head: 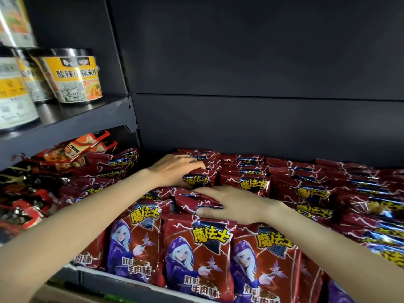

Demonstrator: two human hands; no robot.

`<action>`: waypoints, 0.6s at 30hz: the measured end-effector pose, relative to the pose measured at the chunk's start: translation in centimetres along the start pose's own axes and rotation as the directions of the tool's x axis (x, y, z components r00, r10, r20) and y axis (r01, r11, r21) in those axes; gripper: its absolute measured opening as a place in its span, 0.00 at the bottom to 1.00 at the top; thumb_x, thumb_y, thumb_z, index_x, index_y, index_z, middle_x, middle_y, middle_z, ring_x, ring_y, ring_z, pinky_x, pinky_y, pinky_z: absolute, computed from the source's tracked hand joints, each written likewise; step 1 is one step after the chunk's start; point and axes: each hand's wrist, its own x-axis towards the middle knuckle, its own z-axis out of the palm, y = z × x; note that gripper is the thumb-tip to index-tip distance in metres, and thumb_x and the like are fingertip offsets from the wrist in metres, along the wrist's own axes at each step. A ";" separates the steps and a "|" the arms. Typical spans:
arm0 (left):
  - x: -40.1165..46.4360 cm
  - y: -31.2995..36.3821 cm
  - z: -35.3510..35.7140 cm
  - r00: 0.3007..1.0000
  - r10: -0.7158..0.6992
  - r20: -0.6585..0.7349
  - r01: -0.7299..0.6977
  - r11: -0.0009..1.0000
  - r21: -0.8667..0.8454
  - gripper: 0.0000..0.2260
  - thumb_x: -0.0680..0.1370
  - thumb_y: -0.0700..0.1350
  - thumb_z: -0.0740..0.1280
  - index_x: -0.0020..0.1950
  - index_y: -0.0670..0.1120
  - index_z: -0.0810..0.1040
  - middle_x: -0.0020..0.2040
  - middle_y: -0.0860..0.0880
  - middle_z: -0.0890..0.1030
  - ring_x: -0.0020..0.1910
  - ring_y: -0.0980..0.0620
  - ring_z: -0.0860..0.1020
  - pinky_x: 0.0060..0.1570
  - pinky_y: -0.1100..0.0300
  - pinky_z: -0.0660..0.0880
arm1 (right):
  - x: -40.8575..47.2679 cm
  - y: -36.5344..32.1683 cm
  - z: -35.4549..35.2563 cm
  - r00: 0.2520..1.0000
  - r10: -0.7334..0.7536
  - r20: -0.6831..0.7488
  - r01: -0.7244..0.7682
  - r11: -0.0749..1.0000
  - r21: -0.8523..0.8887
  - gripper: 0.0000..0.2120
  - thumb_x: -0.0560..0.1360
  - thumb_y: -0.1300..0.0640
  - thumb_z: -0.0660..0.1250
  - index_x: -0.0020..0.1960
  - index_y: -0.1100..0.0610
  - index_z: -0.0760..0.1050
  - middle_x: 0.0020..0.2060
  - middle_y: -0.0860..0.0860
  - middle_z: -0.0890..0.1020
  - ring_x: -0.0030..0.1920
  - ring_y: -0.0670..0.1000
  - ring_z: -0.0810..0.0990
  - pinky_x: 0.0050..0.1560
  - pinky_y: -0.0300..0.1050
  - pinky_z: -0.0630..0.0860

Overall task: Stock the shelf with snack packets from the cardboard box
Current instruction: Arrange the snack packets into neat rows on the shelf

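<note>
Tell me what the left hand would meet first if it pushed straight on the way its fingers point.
Probably the stacked red snack packets at its fingertips; the left hand already touches one. The dark back panel lies beyond, though depth is unclear.

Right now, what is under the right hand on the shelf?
The right hand lies flat on a red snack packet atop the stacked rows. More red packets stand in front; whatever lies directly beneath the palm is covered.

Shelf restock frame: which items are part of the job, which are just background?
Job:
- red snack packets in rows on the shelf
- left hand gripping a packet at the back
- right hand resting flat on a packet

Background:
- noodle tubs, upper left shelf
- orange packets, neighbouring bay
</note>
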 end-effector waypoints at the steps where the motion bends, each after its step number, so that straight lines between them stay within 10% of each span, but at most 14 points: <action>1: -0.1 -0.2 -0.2 1.000 -0.014 -0.026 0.013 0.999 -0.050 0.25 0.72 0.58 0.70 0.66 0.54 0.69 0.60 0.55 0.76 0.57 0.55 0.75 0.46 0.60 0.74 | 0.0 0.0 0.1 1.000 0.007 -0.001 -0.007 1.000 -0.006 0.32 0.75 0.31 0.52 0.75 0.40 0.52 0.72 0.47 0.66 0.68 0.50 0.67 0.67 0.51 0.67; 5: -0.4 -0.9 -1.2 0.997 -0.045 -0.070 0.030 0.980 -0.196 0.17 0.71 0.55 0.73 0.57 0.54 0.76 0.50 0.58 0.78 0.44 0.60 0.75 0.41 0.65 0.72 | -0.3 -0.1 0.1 1.000 0.015 -0.003 -0.015 0.999 -0.029 0.31 0.76 0.33 0.52 0.76 0.39 0.50 0.72 0.50 0.65 0.69 0.52 0.66 0.67 0.52 0.67; 18: -0.4 0.2 -2.4 0.993 -0.096 -0.066 0.082 0.979 -0.186 0.12 0.75 0.57 0.68 0.55 0.55 0.77 0.53 0.59 0.78 0.48 0.59 0.77 0.45 0.60 0.75 | -0.7 0.2 0.1 1.000 0.028 -0.015 -0.029 0.997 -0.078 0.31 0.76 0.33 0.51 0.76 0.39 0.48 0.74 0.51 0.62 0.72 0.53 0.63 0.69 0.51 0.64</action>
